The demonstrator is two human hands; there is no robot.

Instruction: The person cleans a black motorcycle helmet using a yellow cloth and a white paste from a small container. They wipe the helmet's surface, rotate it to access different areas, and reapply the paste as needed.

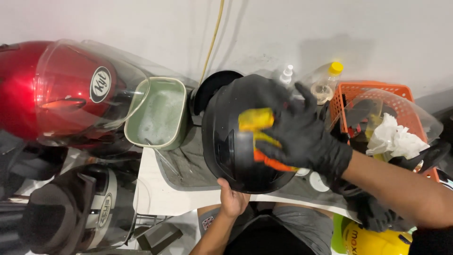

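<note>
Two hands worked a glossy black helmet: bare left hand gripped its rim, gloved right hand pressed a yellow-orange cloth against it.

Glossy black helmet shell, smooth, catching light. Soft yellow-and-orange cloth pressed on it by right hand in matt black rubbery glove. Bare left hand beneath. Shiny red helmet with clear plastic visor; orange plastic basket; crumpled white paper.
</note>
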